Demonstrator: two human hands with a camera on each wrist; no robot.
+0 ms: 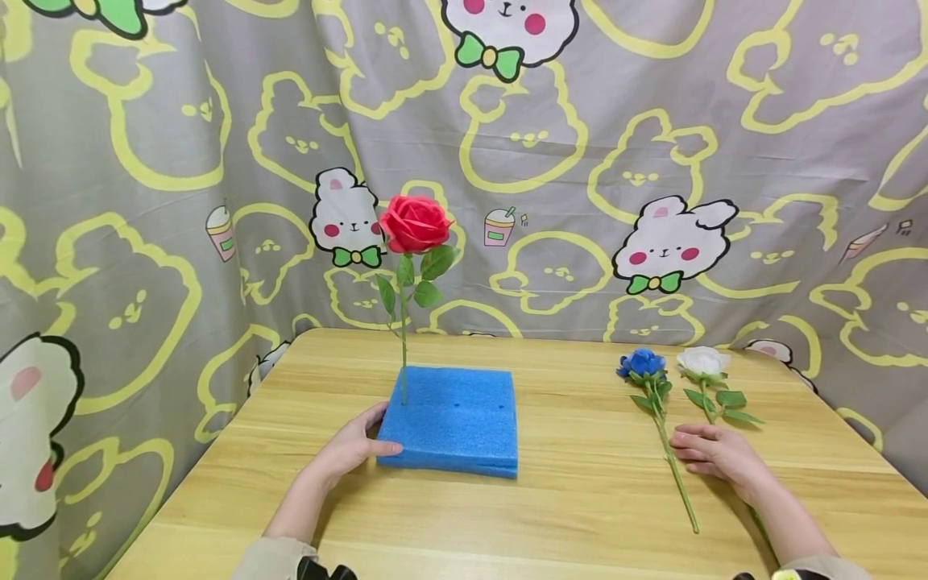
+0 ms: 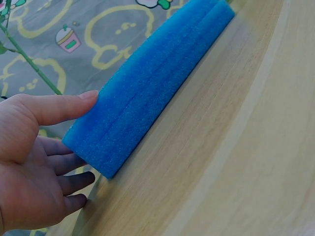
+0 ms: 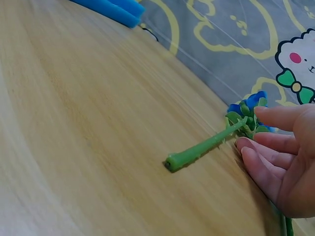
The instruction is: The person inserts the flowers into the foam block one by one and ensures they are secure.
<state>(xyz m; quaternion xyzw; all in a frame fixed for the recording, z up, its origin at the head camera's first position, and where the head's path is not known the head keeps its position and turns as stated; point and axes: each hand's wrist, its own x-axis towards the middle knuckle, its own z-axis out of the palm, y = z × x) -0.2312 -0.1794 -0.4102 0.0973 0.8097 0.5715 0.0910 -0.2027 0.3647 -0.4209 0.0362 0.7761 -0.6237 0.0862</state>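
"Blue rose [image 1: 644, 366]: position, grip?"

"On the table's [image 1: 580, 491] right side. Right hand [image 1: 718, 459] loose, unclosed, by the stem; contact unclear. Left hand [image 1: 354, 443] grips foam block's [image 1: 457, 427] near-left corner."

"Technique?"

"Likely best: pinch that stem alone, the white rose [image 1: 703, 362] running under the hand; hold foam steady so the upright red rose [image 1: 416, 225] isn't jostled."

1. The right hand [image 3: 288, 162] came in from the right edge, fingers slightly bent, thumb uppermost.
2. Near its fingertips lay the blue rose [image 3: 254, 101], its green stem [image 3: 197, 150] slanting across the wooden tabletop [image 3: 88, 128].
3. Blue foam [image 3: 110, 9] showed at top left, before a patterned curtain [image 3: 226, 44].
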